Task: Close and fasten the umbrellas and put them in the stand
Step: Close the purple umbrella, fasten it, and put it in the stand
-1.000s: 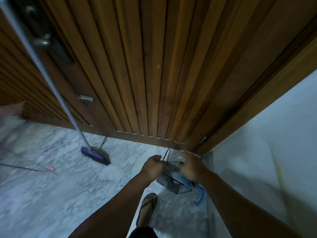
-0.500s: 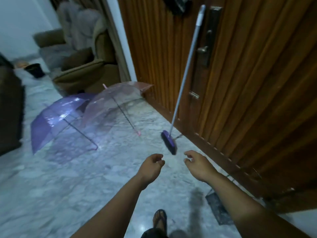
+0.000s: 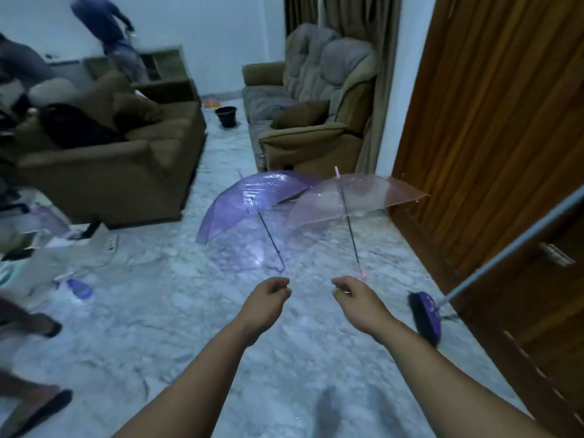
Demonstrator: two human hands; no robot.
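Both bare arms reached forward side by side. The left hand (image 3: 268,298) and the right hand (image 3: 357,298) hung apart, each with fingers (image 3: 339,285) loosely curled inward toward the other, thumbs near fingertips, holding nothing.

The pale marbled stone floor (image 3: 177,336) carried two open umbrellas lying on their sides, canopies touching: a clear purple plastic umbrella (image 3: 249,200) and, to its right, a clear pink plastic umbrella (image 3: 357,197). A purple-headed broom (image 3: 425,314) stood on the floor by the wooden door. A blue spray bottle (image 3: 77,289) lay to the left, and a black bucket (image 3: 226,116) stood far back.
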